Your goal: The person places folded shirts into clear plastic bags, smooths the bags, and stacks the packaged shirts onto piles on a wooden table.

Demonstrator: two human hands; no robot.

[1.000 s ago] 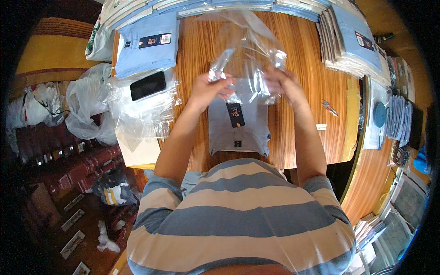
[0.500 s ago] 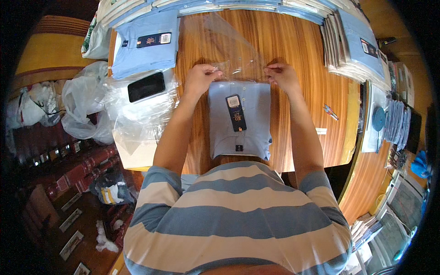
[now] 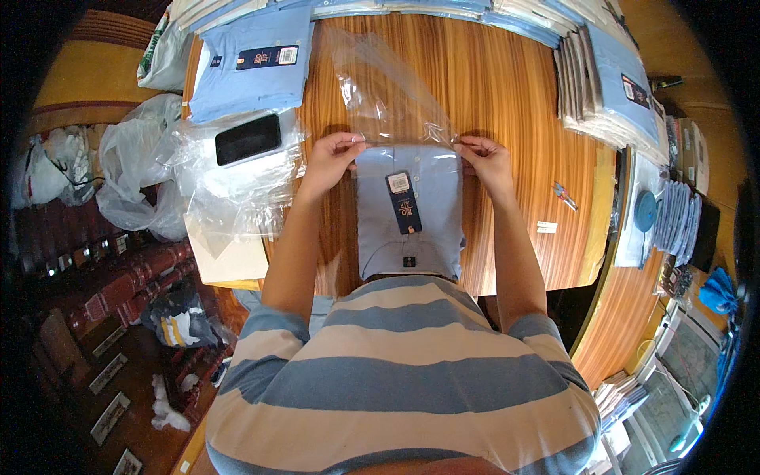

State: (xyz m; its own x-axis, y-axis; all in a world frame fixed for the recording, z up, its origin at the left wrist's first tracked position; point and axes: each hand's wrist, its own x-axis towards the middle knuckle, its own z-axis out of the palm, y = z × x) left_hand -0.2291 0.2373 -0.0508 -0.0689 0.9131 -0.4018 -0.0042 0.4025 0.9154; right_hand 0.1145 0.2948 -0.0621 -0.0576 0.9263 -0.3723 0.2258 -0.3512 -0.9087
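— While the left hand (image 3: 328, 162) pinches the clear plastic bag (image 3: 388, 91) at one corner, what lies under it?

— A folded light-blue shirt (image 3: 409, 214), flat on the wooden desk (image 3: 507, 103), a dark tag on its front, collar at the bag's mouth.

— And the right hand (image 3: 487, 162)?

— Its grip is closed on the bag's other corner, just beside the collar.

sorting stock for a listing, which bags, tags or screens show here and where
Clear plastic bag: table centre, mouth pinched by left hand and right hand.
Dark hang tag: oblong, on the folded blue shirt.
Phone: dark blank screen, left, on loose clear bags.
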